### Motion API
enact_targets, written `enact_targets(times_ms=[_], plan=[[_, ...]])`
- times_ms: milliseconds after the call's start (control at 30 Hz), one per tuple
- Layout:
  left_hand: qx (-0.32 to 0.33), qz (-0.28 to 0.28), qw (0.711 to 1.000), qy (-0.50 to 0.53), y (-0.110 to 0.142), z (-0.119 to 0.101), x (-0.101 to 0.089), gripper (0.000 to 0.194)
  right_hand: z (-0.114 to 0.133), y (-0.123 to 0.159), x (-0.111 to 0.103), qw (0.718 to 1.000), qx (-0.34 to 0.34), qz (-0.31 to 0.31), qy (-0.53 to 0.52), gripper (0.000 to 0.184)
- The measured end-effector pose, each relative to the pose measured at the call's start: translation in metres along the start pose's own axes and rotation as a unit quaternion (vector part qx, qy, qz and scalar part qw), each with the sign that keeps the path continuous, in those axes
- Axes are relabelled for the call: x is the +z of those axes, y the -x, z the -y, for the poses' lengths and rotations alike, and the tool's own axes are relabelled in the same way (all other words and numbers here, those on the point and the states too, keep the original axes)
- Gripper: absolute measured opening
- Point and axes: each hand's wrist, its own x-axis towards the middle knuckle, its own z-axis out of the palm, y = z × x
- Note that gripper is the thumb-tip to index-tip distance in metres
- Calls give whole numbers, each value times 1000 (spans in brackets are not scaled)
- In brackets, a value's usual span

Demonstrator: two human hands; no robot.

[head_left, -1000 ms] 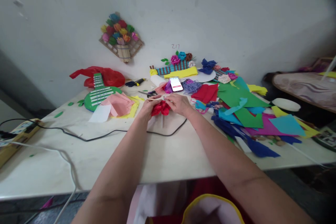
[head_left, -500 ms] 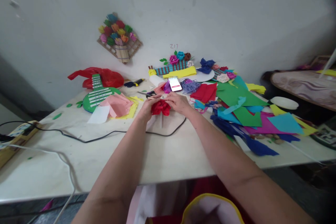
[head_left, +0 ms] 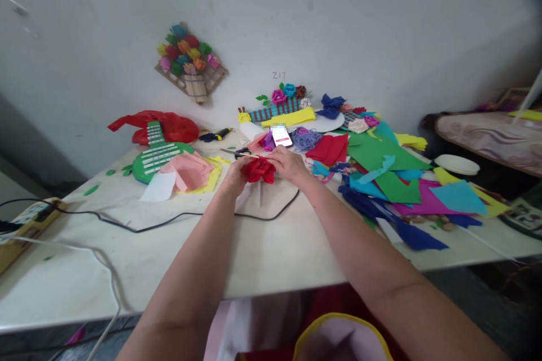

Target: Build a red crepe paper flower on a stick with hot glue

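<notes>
Between my two hands is a red paper flower point(head_left: 259, 170), its petals ruffled and spread. My left hand point(head_left: 237, 174) is closed on its left side. My right hand point(head_left: 288, 164) pinches at its upper right edge. A thin pale stick point(head_left: 255, 156) crosses over the top of the flower, near the fingers of both hands. Just beyond my left hand lie dark-handled scissors point(head_left: 241, 153). A phone point(head_left: 281, 136) with a lit screen rests behind my right hand. My fingertips are partly hidden by the flower and by each other.
A black cable point(head_left: 182, 214) runs across the table in front of the flower. To the left are a green guitar-shaped craft point(head_left: 158, 159) and pink paper point(head_left: 188, 172). Coloured sheets, including green paper point(head_left: 372, 152), pile up on the right. A power strip point(head_left: 25, 225) sits at the left edge.
The left fingers have shifted lower around the flower, and the pale stick shows more clearly above it. Both hands stay at the flower. The view has drifted slightly.
</notes>
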Motion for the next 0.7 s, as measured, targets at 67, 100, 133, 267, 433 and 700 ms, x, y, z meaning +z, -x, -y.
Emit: enact_targets(times_ms=[67,100,133,267,433,700], plan=[[-12,-16,1000,5,-1,0,1,8,1,0,-1,1000,0,0,2,27],[-19,-22,1000,8,-1,0,1,7,1,0,-1,1000,-1,-1,3,27],[-24,-25,999,10,-1,0,1,7,1,0,-1,1000,-3,-3,2,27],[-29,-25,999,14,-3,2,1,8,1,0,0,1000,-5,-8,-2,27],[-12,-29,999,6,-6,6,-1,7,2,0,-1,1000,2,-7,-7,27],[18,2,1000,-16,-6,7,-6,12,4,0,-2,1000,13,-8,-11,25]])
